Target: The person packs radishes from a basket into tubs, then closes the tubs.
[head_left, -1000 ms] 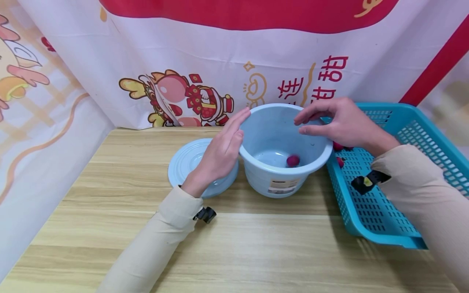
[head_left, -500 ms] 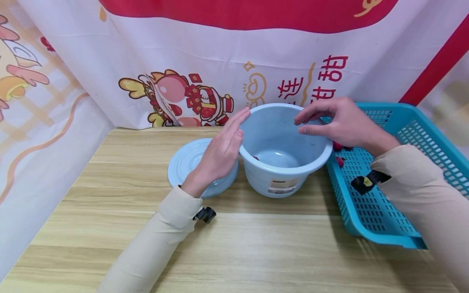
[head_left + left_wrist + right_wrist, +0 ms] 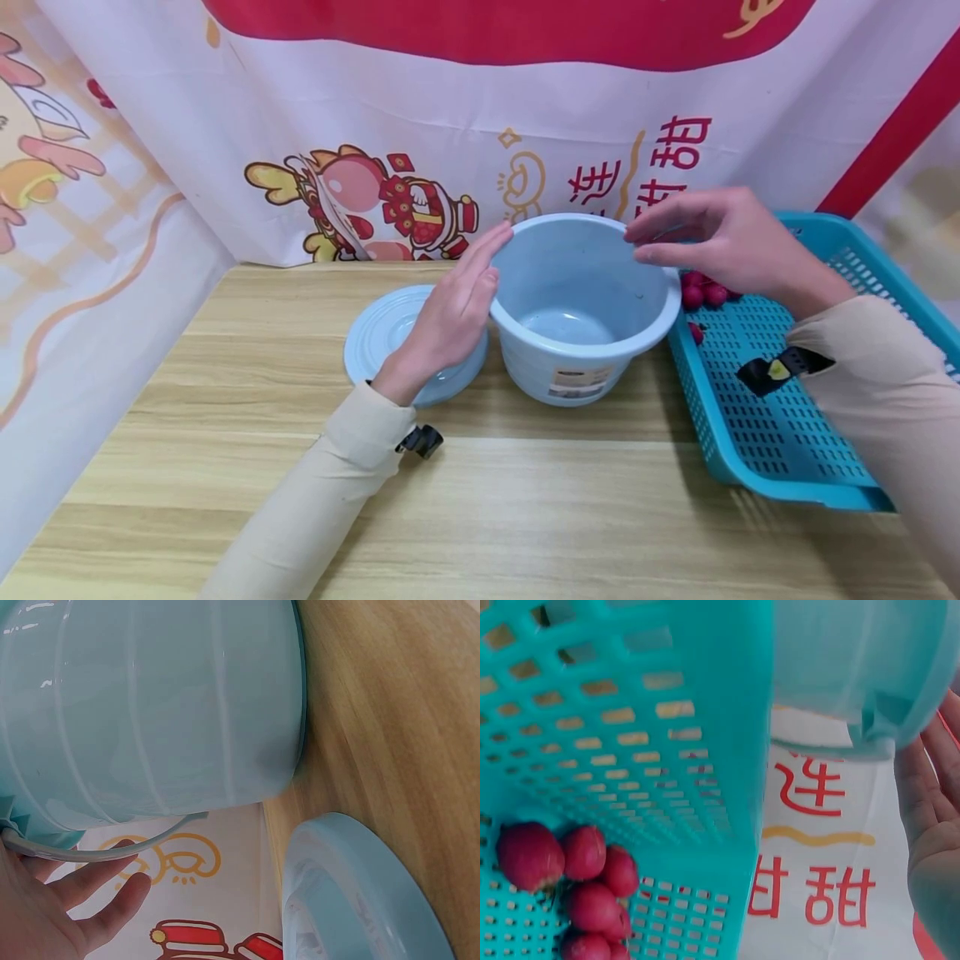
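Observation:
A light blue bucket [image 3: 573, 367] with a label stands upright on the wooden table; the visible part of its floor is bare. My left hand [image 3: 453, 312] rests straight fingers against the bucket's left rim. In the left wrist view the bucket's handle [image 3: 90, 855] hangs by those fingers. My right hand [image 3: 720, 237] hovers over the bucket's right rim, fingers slightly bent and holding nothing. Several round red radishes [image 3: 705, 292] lie below it at the left end of the teal basket, and show clearly as radishes [image 3: 592, 904] in the right wrist view.
A round blue lid [image 3: 386, 329] lies on the table left of the bucket, partly under my left hand. The teal slotted basket [image 3: 716, 433] stands close on the bucket's right. Behind everything hangs a printed white and red cloth [image 3: 450, 108].
A radish on the bucket's floor has rolled left and out of sight behind the near rim. My right hand has shifted right, away from the bucket's opening. My left hand stays put.

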Demonstrator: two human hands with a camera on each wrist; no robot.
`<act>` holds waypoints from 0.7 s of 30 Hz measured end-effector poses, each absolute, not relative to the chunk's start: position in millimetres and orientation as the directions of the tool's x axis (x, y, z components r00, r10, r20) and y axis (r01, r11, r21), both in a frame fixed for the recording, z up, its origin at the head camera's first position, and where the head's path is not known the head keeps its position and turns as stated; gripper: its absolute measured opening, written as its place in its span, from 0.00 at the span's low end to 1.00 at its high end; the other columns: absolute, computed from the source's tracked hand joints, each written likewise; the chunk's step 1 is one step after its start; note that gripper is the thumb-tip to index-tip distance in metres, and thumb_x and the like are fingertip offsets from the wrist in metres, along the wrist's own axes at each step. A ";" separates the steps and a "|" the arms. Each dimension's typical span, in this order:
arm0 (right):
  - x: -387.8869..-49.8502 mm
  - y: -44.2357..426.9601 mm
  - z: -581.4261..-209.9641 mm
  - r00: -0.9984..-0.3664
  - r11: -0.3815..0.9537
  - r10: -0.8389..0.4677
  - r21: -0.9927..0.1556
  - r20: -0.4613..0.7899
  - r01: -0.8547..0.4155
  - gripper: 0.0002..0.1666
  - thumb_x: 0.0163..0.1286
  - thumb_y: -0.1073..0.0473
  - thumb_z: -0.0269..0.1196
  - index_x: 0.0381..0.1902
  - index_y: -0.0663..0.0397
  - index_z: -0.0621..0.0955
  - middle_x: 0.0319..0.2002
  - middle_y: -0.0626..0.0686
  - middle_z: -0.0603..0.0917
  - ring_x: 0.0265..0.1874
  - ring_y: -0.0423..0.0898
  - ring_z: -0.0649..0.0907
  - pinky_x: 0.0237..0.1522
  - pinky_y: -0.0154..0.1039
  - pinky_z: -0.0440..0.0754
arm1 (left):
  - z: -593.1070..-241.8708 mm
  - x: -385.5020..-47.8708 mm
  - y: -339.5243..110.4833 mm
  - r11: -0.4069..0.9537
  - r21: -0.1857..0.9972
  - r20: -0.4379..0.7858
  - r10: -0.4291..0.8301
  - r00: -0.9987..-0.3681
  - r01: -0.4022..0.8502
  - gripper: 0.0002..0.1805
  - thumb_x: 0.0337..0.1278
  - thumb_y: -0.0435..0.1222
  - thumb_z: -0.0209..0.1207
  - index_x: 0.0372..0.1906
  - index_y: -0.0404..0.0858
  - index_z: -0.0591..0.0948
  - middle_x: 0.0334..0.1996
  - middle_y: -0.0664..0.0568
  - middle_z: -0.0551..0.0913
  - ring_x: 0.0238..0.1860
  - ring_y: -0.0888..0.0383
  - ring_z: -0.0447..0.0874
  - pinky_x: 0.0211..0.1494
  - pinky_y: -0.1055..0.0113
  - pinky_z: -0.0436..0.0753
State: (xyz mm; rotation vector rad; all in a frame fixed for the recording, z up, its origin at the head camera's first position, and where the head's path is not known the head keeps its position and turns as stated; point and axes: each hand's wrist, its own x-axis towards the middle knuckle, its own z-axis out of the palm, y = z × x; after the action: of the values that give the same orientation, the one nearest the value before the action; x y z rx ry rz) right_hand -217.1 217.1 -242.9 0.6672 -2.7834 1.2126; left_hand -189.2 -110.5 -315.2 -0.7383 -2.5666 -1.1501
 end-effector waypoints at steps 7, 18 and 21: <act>-215.0 238.2 -243.5 -0.930 0.620 -0.327 -0.705 0.168 -0.345 0.26 0.67 0.50 0.76 0.62 0.42 0.86 0.53 0.40 0.89 0.48 0.38 0.89 0.41 0.28 0.89 | -315.9 -188.4 -110.9 0.567 0.630 0.404 0.343 -0.848 0.530 0.31 0.83 0.41 0.36 0.85 0.43 0.60 0.87 0.54 0.56 0.86 0.56 0.55 0.88 0.52 0.61; -223.0 280.7 -257.0 -0.957 0.720 -0.270 -0.637 0.109 -0.276 0.27 0.67 0.47 0.75 0.63 0.41 0.85 0.51 0.35 0.88 0.47 0.34 0.86 0.37 0.29 0.88 | -315.9 -189.5 -110.5 0.564 0.633 0.405 0.342 -0.848 0.530 0.31 0.83 0.41 0.36 0.85 0.43 0.60 0.86 0.56 0.56 0.86 0.57 0.55 0.88 0.52 0.61; -226.8 290.2 -262.7 -0.966 0.753 -0.249 -0.613 0.072 -0.240 0.29 0.67 0.44 0.75 0.64 0.42 0.85 0.53 0.37 0.88 0.47 0.35 0.84 0.37 0.30 0.87 | -315.9 -190.0 -110.3 0.564 0.632 0.404 0.344 -0.847 0.531 0.31 0.83 0.41 0.36 0.85 0.43 0.60 0.87 0.57 0.56 0.86 0.57 0.55 0.88 0.52 0.61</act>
State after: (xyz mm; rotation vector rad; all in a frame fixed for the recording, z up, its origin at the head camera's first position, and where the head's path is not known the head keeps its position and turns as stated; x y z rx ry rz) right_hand -226.8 290.2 -262.7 0.4119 -2.9540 1.0292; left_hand -190.0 -110.3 -315.9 -0.7304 -2.5634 -1.1533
